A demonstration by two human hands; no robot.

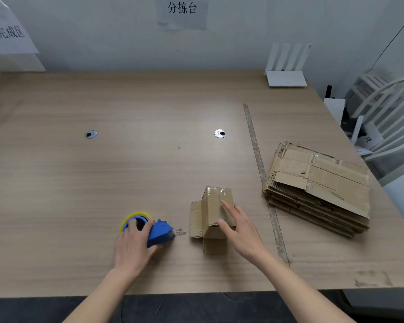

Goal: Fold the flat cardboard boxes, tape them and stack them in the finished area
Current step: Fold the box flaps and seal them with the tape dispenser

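- Upper left of the frame: a paper sign [9,31] reading 完成区 is fixed to the wall; no boxes show beneath it
- Wooden table [126,171] fills the middle of the frame; two round cable grommets sit in its surface, one left of centre [91,134], one right of centre [220,133]
- Top centre: a second wall sign [182,8] reads 分拣台
- Lower centre-left: left hand [132,247] lies over a blue tape dispenser [160,233] with a yellow-rimmed tape roll [135,216]; fingers are curled round the dispenser body, thumb on its right side; the dispenser rests on the table
- Lower centre: a small folded cardboard box [211,213] stands on the table just right of the dispenser, apart from it; clear tape shows along its top seam; one flap lies flat to its left and another sticks out toward the bottom edge of the frame
- Right hand [239,226] rests on the right side of the top of the box, fingers straight and slightly spread, thumb at the near edge of the box
- A worn strip of tape [257,155] runs down the table from upper centre-right to lower right, between the box and the stack
- Right of the frame: a stack of flat cardboard boxes [320,187] lies on the table, well apart from the folded box
- Upper right: a white router [286,76] with four upright antennas stands at the far table edge
- Far right edge: a white chair [387,108] stands beside the table
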